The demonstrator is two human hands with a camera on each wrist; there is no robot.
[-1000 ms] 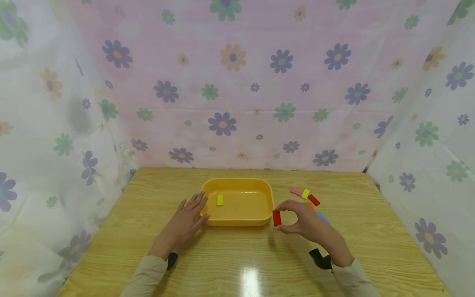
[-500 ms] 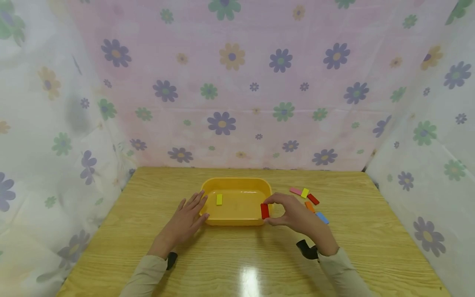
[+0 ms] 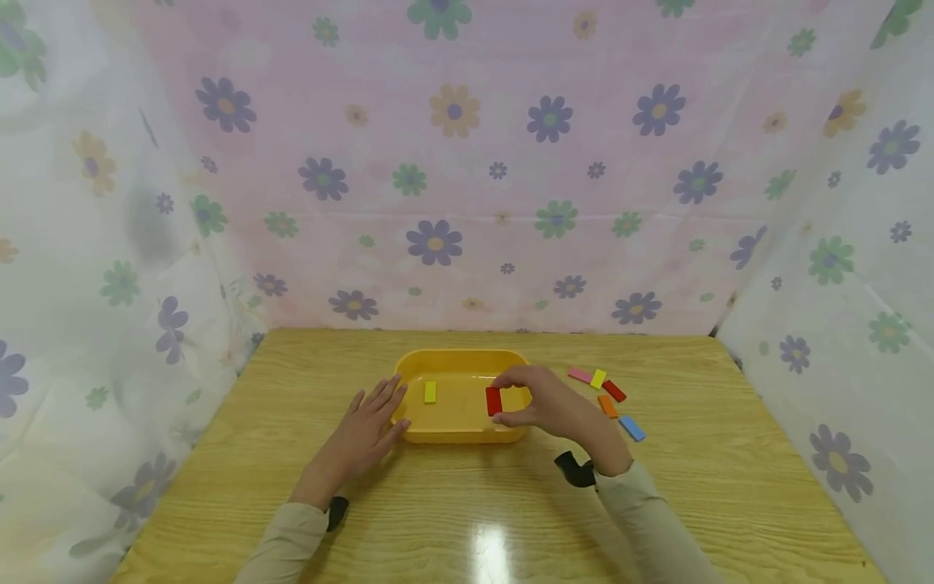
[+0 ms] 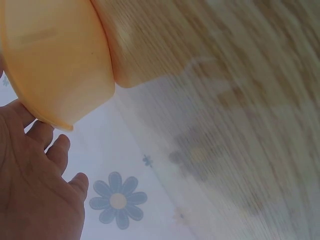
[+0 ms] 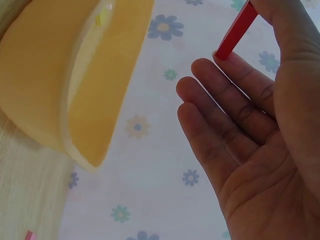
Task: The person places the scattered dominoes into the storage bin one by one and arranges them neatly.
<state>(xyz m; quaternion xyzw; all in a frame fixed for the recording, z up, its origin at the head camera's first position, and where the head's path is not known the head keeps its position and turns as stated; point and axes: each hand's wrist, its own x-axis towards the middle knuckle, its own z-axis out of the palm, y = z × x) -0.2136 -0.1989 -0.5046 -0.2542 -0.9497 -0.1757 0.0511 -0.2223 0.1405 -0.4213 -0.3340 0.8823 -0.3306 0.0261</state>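
A yellow plastic tray (image 3: 460, 436) stands on the table, and a small yellow block (image 3: 430, 392) lies inside it toward the left. My right hand (image 3: 558, 405) pinches a red rectangular block (image 3: 494, 401) between thumb and index finger, above the right half of the tray. In the right wrist view the red block (image 5: 237, 31) shows edge-on, the other fingers extended beside it. My left hand (image 3: 357, 442) rests on the tray's left rim with its fingers spread; the left wrist view shows those fingertips touching the tray wall (image 4: 65, 60).
Right of the tray lie a pink block (image 3: 580, 374), another yellow block (image 3: 598, 379), another red block (image 3: 614, 391), an orange block (image 3: 608, 407) and a blue block (image 3: 631, 428). Flowered curtains (image 3: 467, 203) enclose the back and sides of the wooden table (image 3: 409, 511).
My right hand has carried the red block leftward from beside the tray's right edge to above its inside, uncovering the orange and blue blocks. The left hand stays at the rim.
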